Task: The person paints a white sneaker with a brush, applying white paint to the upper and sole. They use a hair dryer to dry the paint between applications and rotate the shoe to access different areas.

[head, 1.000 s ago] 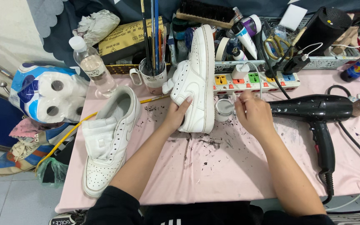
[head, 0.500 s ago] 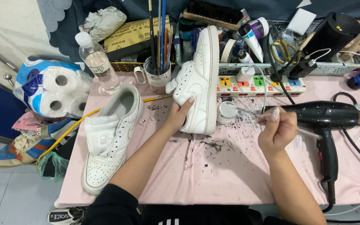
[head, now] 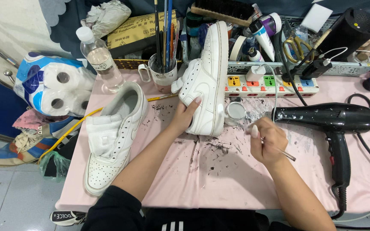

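Note:
My left hand [head: 184,117] grips a white sneaker [head: 206,77] that lies on its side in the middle of the pink table cover [head: 219,184], sole turned to the right. My right hand [head: 267,141] holds a thin paintbrush [head: 279,150], its handle sticking out to the lower right and its tip near a small round pot of white paint [head: 235,111] beside the sneaker. A second white sneaker [head: 114,132] rests upright on the left, stuffed with white cloth.
A black hair dryer [head: 330,122] lies at the right. Behind are a white power strip [head: 270,83], a mug of brushes [head: 162,75], a water bottle [head: 99,57], and a tray of tubes and scissors [head: 279,38]. Toilet rolls [head: 50,85] sit at the left.
My right hand has pulled back from the paint pot toward me and lowered, with the thin brush in it. My left hand has kept its hold on the sneaker.

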